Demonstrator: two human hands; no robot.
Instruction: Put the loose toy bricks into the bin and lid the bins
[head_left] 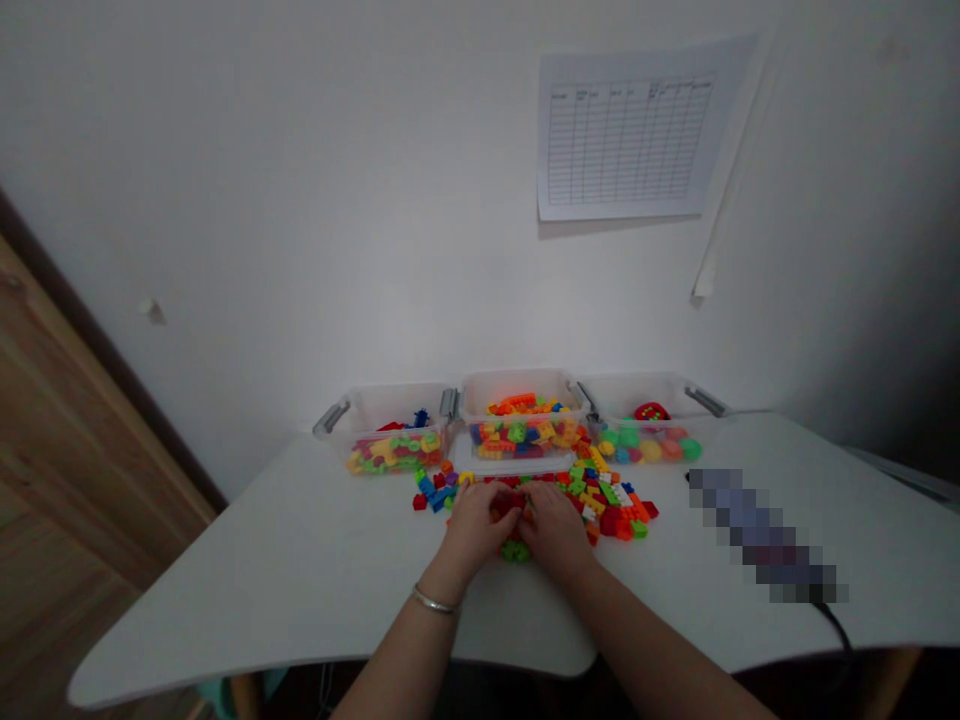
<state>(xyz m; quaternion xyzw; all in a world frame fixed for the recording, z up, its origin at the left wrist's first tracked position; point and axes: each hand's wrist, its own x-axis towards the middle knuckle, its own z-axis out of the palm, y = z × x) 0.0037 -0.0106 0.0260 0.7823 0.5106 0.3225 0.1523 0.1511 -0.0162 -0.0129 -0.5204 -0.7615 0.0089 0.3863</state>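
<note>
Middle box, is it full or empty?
Full: the middle clear plastic bin is heaped with orange, yellow and blue toy bricks.

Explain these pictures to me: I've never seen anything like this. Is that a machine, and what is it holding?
There's no machine here, just a person's own two bare hands. The single picture comes from a camera worn on the person's head, looking forward and down. The left hand, with a metal bangle at its wrist, and the right hand meet over some red plastic bricks. Exactly what they hold is hidden. More loose colourful bricks lie around them on a white table. Behind stand three clear plastic bins of colourful pieces.
</note>
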